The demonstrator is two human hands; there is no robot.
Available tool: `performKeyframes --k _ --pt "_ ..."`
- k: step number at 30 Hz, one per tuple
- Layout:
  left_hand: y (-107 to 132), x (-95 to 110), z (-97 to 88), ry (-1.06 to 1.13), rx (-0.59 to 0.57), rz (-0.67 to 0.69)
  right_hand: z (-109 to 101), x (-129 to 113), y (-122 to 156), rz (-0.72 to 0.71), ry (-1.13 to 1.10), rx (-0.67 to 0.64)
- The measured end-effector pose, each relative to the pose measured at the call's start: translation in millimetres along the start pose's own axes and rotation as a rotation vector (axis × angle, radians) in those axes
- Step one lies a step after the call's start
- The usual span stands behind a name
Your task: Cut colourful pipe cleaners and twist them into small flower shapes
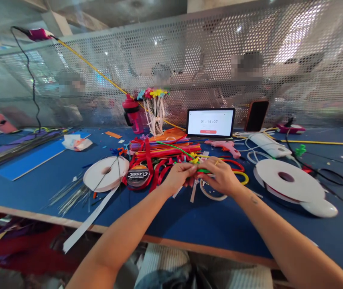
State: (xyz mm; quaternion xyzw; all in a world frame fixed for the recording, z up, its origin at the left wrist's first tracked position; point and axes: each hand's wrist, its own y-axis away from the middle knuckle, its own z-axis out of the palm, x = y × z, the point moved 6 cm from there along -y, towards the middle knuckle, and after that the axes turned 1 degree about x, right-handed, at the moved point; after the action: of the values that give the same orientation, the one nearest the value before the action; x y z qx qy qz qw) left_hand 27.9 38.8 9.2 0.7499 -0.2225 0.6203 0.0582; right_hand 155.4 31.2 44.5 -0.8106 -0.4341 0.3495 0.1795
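My left hand (179, 176) and my right hand (219, 174) meet over the table, fingers pinched close together. Between them is a green pipe cleaner (174, 147), its long end pointing up and left. A small yellow piece (194, 157) shows just above the fingertips; whether they touch it I cannot tell. Behind my hands lies a bundle of coloured pipe cleaners (168, 149) with red ribbon (149, 160) across it. A round spool labelled Classic (138, 176) lies left of my left hand. Under my right hand is a pale ring (212, 194), partly covered.
White ribbon reels (93, 176) (297, 180) lie on both sides. Thin wires (72, 200) sit at left. Behind stand a pink bottle (132, 114), finished flowers (155, 100), a tablet (210, 122) and a phone (256, 115). A pink glue gun (225, 147) lies right of the bundle.
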Motion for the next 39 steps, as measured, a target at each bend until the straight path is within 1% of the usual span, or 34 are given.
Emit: performKeyframes --k 1,2,3,4,5,6,7,8,9,10,12,13,14,15,16,17,18,19,21,23,24,25,26,27,28,29,31,32,33,34,35,36,37,39 --pt "2 8 -4.9 -0.213 0.073 0.116 3 7 -1 0.107 -0.143 -0.007" --pt "6 16 -7.0 -0.437 0.127 0.236 10 14 0 0.213 -0.303 -0.042" --pt "9 24 -6.4 -0.642 0.158 0.34 19 18 0 0.305 -0.457 -0.1" --pt "12 28 -4.5 -0.801 0.169 0.418 27 20 2 0.374 -0.582 -0.149" --pt "15 31 -3.0 -0.895 0.172 0.465 33 21 2 0.415 -0.657 -0.178" --pt "16 33 -3.0 -0.919 0.18 0.478 36 21 2 0.426 -0.674 -0.182" --pt "15 32 -4.7 -0.871 0.191 0.456 35 21 2 0.409 -0.636 -0.158" --pt "14 30 -7.2 -0.756 0.192 0.402 31 19 0 0.371 -0.553 -0.112" --pt "11 26 -9.4 -0.586 0.178 0.319 25 17 -1 0.31 -0.432 -0.052" --pt "8 19 -10.0 -0.379 0.14 0.215 17 13 -1 0.228 -0.29 0.003" --pt "3 4 -3.3 0.041 -0.006 -0.01 5 1 -1 0.031 -0.01 0.061" --pt "2 0 2.2 0.204 -0.088 -0.1 1 -4 0 -0.063 0.104 0.059" --pt "2 -2 7.0 0.313 -0.161 -0.165 0 -8 2 -0.136 0.191 0.038" --pt "2 -3 9.9 0.364 -0.211 -0.201 -1 -10 3 -0.183 0.247 0.01" --pt "2 -3 10.2 0.361 -0.224 -0.205 -2 -11 3 -0.197 0.268 -0.008" --pt "1 -2 7.3 0.307 -0.194 -0.176 -2 -9 3 -0.175 0.253 -0.011" --pt "1 1 2.1 0.199 -0.13 -0.113 -3 -6 1 -0.118 0.194 0.003" --pt "1 5 -3.8 0.042 -0.053 -0.017 -2 -1 -1 -0.032 0.091 0.014" --pt "5 19 -10.7 -0.357 0.079 0.23 6 11 -3 0.178 -0.187 -0.015" --pt "12 30 -7.4 -0.7 0.114 0.43 20 17 -2 0.34 -0.437 -0.107" --pt "15 33 -5.5 -0.791 0.115 0.482 25 17 -2 0.375 -0.506 -0.145" --pt "16 34 -5.0 -0.818 0.121 0.5 28 16 -2 0.382 -0.525 -0.167" --pt "16 34 -6.0 -0.782 0.132 0.485 28 15 -2 0.366 -0.496 -0.161" --pt "15 33 -7.8 -0.687 0.136 0.44 25 14 -2 0.332 -0.424 -0.133" --pt "12 29 -9.1 -0.543 0.121 0.365 19 11 -3 0.275 -0.316 -0.084" --pt "9 23 -9.0 -0.364 0.082 0.267 12 7 -3 0.196 -0.186 -0.022" --pt "4 9 -2.4 0.006 -0.056 0.045 1 -5 -1 -0.019 0.071 0.071" --pt "3 4 2.6 0.151 -0.132 -0.047 -2 -11 1 -0.126 0.176 0.083" --pt "3 1 6.7 0.249 -0.194 -0.107 -2 -15 3 -0.212 0.254 0.076" --pt "3 1 8.7 0.293 -0.232 -0.132 -3 -18 5 -0.268 0.301 0.062" --pt "3 1 8.2 0.283 -0.235 -0.124 -3 -17 6 -0.279 0.317 0.054" --pt "3 3 5.4 0.217 -0.208 -0.086 -3 -14 5 -0.247 0.299 0.055" --pt "3 6 0.9 0.099 -0.152 -0.021 -4 -9 3 -0.174 0.241 0.059" --pt "5 14 -8.1 -0.249 -0.008 0.152 1 5 -1 0.035 0.026 0.017"
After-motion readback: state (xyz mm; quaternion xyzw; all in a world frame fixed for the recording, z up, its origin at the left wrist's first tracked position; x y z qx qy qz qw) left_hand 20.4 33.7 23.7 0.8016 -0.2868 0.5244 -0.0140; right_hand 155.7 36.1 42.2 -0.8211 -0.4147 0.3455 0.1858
